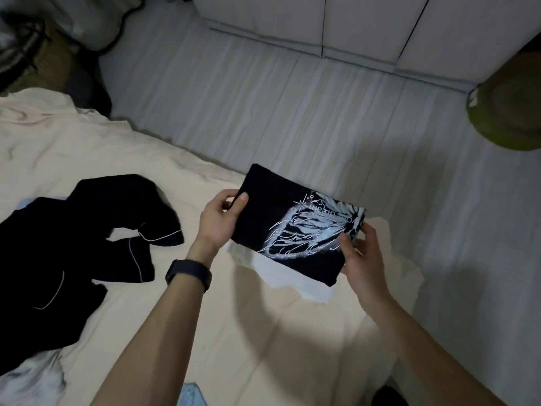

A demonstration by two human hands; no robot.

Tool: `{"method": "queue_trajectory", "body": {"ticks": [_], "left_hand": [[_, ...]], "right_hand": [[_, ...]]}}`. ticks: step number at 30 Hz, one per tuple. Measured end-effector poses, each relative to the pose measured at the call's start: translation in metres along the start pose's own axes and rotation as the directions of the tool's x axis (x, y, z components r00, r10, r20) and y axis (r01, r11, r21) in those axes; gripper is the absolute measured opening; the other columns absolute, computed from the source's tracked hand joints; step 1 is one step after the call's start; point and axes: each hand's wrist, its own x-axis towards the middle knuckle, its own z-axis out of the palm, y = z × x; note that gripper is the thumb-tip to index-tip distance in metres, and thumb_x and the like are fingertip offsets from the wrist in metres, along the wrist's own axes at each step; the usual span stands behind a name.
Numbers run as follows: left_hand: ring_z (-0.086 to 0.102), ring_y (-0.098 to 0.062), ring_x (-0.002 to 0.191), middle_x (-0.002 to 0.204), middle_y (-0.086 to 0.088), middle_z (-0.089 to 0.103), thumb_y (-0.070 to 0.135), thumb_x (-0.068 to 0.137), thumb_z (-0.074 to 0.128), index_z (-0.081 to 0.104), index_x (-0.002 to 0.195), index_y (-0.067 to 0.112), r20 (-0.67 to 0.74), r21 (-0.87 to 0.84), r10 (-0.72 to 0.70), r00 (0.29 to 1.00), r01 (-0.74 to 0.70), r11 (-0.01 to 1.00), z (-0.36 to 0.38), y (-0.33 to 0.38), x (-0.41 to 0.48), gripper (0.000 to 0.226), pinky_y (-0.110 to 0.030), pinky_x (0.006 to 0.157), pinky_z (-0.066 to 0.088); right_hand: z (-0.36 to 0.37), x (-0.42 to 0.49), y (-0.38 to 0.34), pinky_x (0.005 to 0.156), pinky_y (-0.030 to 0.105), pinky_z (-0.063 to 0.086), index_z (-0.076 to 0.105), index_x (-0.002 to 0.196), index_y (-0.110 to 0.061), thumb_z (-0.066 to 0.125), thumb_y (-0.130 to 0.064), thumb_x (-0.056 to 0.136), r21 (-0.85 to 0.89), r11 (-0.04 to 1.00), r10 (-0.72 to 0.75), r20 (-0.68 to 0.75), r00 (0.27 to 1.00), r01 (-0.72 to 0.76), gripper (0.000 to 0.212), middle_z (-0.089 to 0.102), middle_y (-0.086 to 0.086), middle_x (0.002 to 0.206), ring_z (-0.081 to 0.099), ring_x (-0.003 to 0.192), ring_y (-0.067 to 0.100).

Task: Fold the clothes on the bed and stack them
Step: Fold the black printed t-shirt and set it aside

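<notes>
Head view: a person stands at the edge of a bed (87, 136) with a cream sheet, both arms reaching forward over it.
Black printed T-shirt (292, 227): already folded into a compact rectangle with the white graphic facing up, held over the bed's floor-side edge.
Left hand (219, 218): grips the shirt's left edge, thumb on top and the fingers curled underneath.
Right hand (363, 253): pinches the right edge, thumb on the print and the fingers tucked below the cloth.
White folded garment (292, 278): lies on the sheet directly under the shirt and shows along its near side. I cannot tell whether the two touch.
Black pyjama piece (73, 244): unfolded, with white piping, spread out on the sheet well to the left.
Other cloth: a pale bundle (32, 382) at the lower left and a light blue scrap (190, 394) at the bottom edge, both too blurred to name.
Wristband (188, 275): dark, on the left wrist.
Step in hand: probably setting the folded shirt onto the white garment to build the stack.
Doing it well: keep both edges taut and level so the layers don't slide. Line the shirt's corners up with the white piece and lower it flat. Slip the under-fingers out sideways rather than dragging them, then smooth the top.
Watch for: the stack sits close to the mattress edge, so a careless push could tip it toward the floor (292, 98).
</notes>
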Motion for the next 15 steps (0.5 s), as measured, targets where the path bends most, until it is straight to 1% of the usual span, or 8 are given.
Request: {"method": "queue_trajectory", "body": {"ticks": [2,4,6,8,10,12,13,15], "left_hand": [[0.065,-0.009,0.082,0.084,0.012,0.07,0.042,0.093,0.069,0.07,0.094,0.036,0.002,0.095,-0.062,0.998,0.061,0.994,0.004,-0.017,0.003,0.007,-0.022,0.078,0.052],[0.069,-0.023,0.096,0.098,-0.003,0.074,0.034,0.097,0.066,0.07,0.109,0.023,0.035,0.193,-0.183,0.982,0.173,0.966,0.01,-0.046,0.003,0.017,-0.033,0.091,0.053],[0.066,-0.03,0.109,0.112,-0.011,0.072,0.027,0.099,0.062,0.067,0.12,0.014,0.058,0.229,-0.289,0.956,0.269,0.936,0.015,-0.072,-0.001,0.025,-0.041,0.101,0.05],[0.066,-0.031,0.112,0.115,-0.011,0.071,0.026,0.1,0.061,0.065,0.12,0.015,0.048,0.171,-0.318,0.947,0.306,0.936,0.018,-0.087,-0.003,0.023,-0.043,0.102,0.048],[0.065,-0.03,0.113,0.117,-0.009,0.071,0.028,0.101,0.059,0.065,0.121,0.016,0.033,0.188,-0.295,0.955,0.284,0.94,0.02,-0.091,-0.003,0.024,-0.04,0.102,0.048],[0.062,-0.031,0.116,0.12,-0.01,0.069,0.031,0.102,0.057,0.061,0.126,0.014,0.015,0.252,-0.249,0.968,0.237,0.938,0.022,-0.089,-0.006,0.03,-0.037,0.1,0.046],[0.06,-0.033,0.117,0.122,-0.013,0.067,0.031,0.102,0.056,0.059,0.129,0.011,-0.024,0.314,-0.177,0.984,0.175,0.933,0.023,-0.088,-0.01,0.034,-0.038,0.1,0.045],[0.053,-0.037,0.122,0.13,-0.018,0.059,0.032,0.1,0.056,0.055,0.135,0.006,-0.11,0.536,0.144,0.983,-0.064,0.842,0.026,-0.081,-0.02,0.044,-0.044,0.102,0.043]], "right_hand": [[0.008,0.002,0.014,0.082,0.044,0.058,0.048,0.118,-0.06,0.061,-0.034,0.101,-0.05,0.997,0.067,0.02,0.998,-0.066,0.034,0.062,-0.01,0.097,0.066,0.09,0.012],[0.016,0.006,0.036,0.092,0.054,0.056,0.046,0.138,-0.035,0.062,-0.031,0.101,-0.089,0.978,0.194,0.071,0.978,-0.187,0.041,0.065,0.0,0.103,0.068,0.099,0.024],[0.019,0.009,0.055,0.092,0.059,0.055,0.043,0.142,-0.025,0.064,-0.027,0.099,-0.116,0.958,0.273,0.078,0.959,-0.264,0.047,0.066,0.009,0.102,0.069,0.099,0.034],[0.019,0.012,0.065,0.087,0.06,0.057,0.046,0.135,-0.028,0.067,-0.026,0.098,-0.095,0.959,0.272,0.053,0.961,-0.266,0.043,0.067,0.007,0.094,0.071,0.091,0.032],[0.018,0.015,0.066,0.084,0.059,0.058,0.048,0.128,-0.031,0.068,-0.024,0.097,-0.084,0.961,0.268,0.044,0.962,-0.264,0.037,0.068,0.004,0.088,0.072,0.086,0.028],[0.017,0.014,0.062,0.088,0.054,0.057,0.049,0.134,-0.023,0.068,-0.025,0.097,-0.126,0.96,0.255,0.034,0.966,-0.249,0.041,0.065,0.003,0.089,0.07,0.088,0.027],[0.016,0.011,0.061,0.091,0.049,0.055,0.049,0.139,-0.017,0.068,-0.027,0.096,-0.198,0.956,0.218,-0.005,0.976,-0.215,0.047,0.064,0.003,0.093,0.068,0.092,0.028],[0.016,0.002,0.058,0.096,0.044,0.049,0.052,0.139,-0.007,0.07,-0.029,0.095,-0.442,0.896,-0.024,-0.132,0.991,-0.038,0.053,0.063,0.011,0.112,0.062,0.106,0.033]]}}
